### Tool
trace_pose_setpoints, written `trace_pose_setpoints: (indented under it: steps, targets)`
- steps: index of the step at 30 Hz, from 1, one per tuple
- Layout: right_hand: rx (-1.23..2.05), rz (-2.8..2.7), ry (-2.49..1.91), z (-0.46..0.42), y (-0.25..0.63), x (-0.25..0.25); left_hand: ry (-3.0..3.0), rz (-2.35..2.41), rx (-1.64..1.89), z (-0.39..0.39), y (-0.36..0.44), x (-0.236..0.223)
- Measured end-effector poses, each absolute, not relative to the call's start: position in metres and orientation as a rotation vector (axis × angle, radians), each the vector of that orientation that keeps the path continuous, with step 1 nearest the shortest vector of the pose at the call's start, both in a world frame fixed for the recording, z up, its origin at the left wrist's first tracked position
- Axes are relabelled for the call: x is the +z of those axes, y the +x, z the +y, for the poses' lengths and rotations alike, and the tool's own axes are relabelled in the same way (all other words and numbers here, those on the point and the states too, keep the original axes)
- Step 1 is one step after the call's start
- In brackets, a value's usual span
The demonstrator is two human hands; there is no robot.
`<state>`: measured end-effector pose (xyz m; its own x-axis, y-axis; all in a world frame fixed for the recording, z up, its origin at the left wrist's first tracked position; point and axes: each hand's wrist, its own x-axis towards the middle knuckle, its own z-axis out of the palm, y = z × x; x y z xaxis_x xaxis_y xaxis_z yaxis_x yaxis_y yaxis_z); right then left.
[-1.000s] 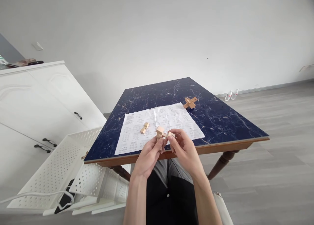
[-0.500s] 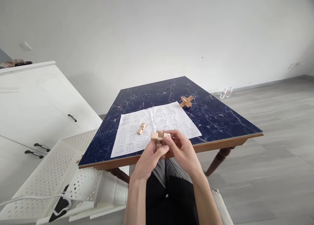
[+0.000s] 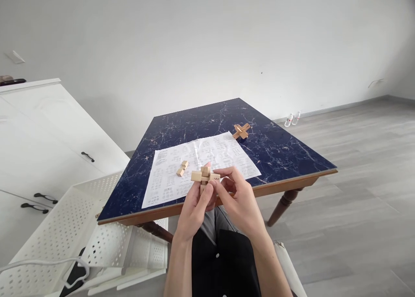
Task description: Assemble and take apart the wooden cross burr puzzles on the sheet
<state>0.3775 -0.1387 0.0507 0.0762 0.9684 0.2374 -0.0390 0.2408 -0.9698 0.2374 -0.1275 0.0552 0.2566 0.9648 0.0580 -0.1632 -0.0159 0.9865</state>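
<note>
Hands have closed together: a second ago the right hand (image 3: 241, 197) held its block apart, now both it and the left hand (image 3: 194, 204) pinch one joined wooden puzzle (image 3: 204, 176) above the table (image 3: 285, 154) edge, suggesting the piece went in.

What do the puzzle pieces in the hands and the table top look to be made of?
Puzzle pieces, held by left hand and right hand: pale, unpainted wood, matte, going by the even tan colour. Table top: glossy dark blue with white veins, like marble or a printed imitation; its edge looks like brown wood.
</note>
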Motion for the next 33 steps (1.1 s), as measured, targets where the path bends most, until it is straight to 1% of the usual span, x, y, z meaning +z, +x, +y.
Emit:
trace_pose_setpoints:
  steps: [4,10,18,33]
  targets:
    - [0.897,-1.275,-1.063,-0.136,0.381,0.051,1.314,0.845,1.057,-0.127,0.23,0.057]
    - [0.805,-1.307,-1.107,-0.135,0.389,0.054,1.425,0.951,0.93,-0.129,0.229,0.071]
    - [0.694,-1.374,-1.139,-0.138,0.389,0.052,1.426,0.975,0.915,-0.131,0.225,0.071]
    - [0.636,-1.443,-1.234,-0.144,0.382,0.055,1.487,1.046,0.959,-0.133,0.218,0.069]
